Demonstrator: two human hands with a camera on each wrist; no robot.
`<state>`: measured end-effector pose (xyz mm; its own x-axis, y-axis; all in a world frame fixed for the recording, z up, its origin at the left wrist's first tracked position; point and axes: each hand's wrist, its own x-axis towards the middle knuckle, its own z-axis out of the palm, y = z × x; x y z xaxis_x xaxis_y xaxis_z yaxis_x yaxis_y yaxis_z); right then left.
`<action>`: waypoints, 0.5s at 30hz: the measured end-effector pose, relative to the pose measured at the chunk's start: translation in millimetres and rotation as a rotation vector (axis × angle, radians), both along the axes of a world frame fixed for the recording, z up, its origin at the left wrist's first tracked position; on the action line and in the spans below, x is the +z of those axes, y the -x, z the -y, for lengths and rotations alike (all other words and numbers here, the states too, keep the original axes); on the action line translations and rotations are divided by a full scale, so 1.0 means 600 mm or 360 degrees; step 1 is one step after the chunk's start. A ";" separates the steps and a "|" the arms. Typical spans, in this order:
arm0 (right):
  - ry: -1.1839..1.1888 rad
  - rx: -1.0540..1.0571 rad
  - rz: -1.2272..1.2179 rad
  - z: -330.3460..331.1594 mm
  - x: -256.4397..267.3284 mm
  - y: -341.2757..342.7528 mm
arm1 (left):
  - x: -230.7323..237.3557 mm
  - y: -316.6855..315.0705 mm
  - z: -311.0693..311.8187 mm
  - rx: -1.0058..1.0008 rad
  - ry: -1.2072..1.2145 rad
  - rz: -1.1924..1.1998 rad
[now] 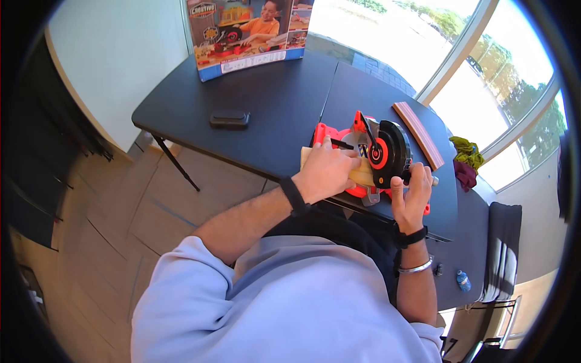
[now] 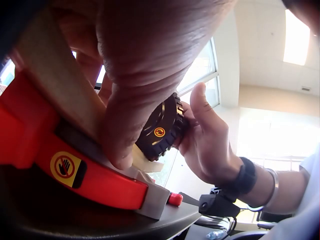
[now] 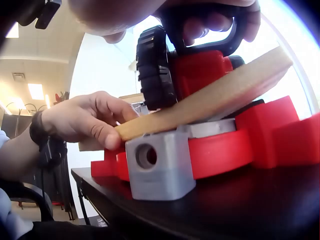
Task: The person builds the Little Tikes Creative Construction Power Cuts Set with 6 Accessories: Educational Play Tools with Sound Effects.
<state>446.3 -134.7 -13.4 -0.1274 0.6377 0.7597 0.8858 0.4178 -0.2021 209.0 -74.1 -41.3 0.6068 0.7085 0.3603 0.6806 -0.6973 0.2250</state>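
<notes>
A toy miter saw [image 1: 387, 156] with a red base [image 3: 220, 152] and a black toothed blade disc [image 3: 154, 67] stands near the table's front edge. Across its base slants a light wooden board [image 3: 215, 97], below the blade. My left hand [image 1: 327, 169] grips the board at the left of the blade, its thumb [image 2: 120, 145] along the near side. The right hand [image 1: 413, 202] is at the saw's black handle [image 3: 235, 30], with fingers curled through the loop in the right wrist view and the thumb raised in the left wrist view.
A large toy box [image 1: 242, 36] stands at the back of the black table [image 1: 266, 91], with a black case [image 1: 230, 120] in front. Right of the saw lies a pinkish striped plank [image 1: 419, 134]. Olive and maroon cloths [image 1: 466, 160] and a water bottle [image 1: 463, 281] lie farther right.
</notes>
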 end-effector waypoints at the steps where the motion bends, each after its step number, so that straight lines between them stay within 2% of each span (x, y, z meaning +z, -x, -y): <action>1: 0.0004 0.0027 0.0014 -0.001 0.006 -0.001 | 0.005 0.001 0.002 0.0000 0.0050 0.0009; 6: 0.0113 0.0059 0.0016 -0.010 0.058 -0.015 | 0.014 0.005 0.004 -0.0066 0.0094 0.0087; 8: 0.0167 0.0142 -0.0064 -0.024 0.080 -0.015 | 0.024 0.003 0.006 -0.0097 0.0232 0.0046; 11: 0.0084 0.0080 -0.0018 -0.041 0.098 -0.010 | 0.005 0.004 0.004 -0.0062 -0.0039 0.0086; 15: 0.0079 -0.0033 0.0009 -0.033 0.087 -0.001 | 0.009 0.008 -0.001 -0.0158 0.0003 0.0103</action>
<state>446.7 -115.1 38.6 -0.1180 0.6769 0.7265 0.8952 0.3892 -0.2172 204.1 -73.2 -35.9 0.6494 0.6469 0.3998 0.5924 -0.7600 0.2674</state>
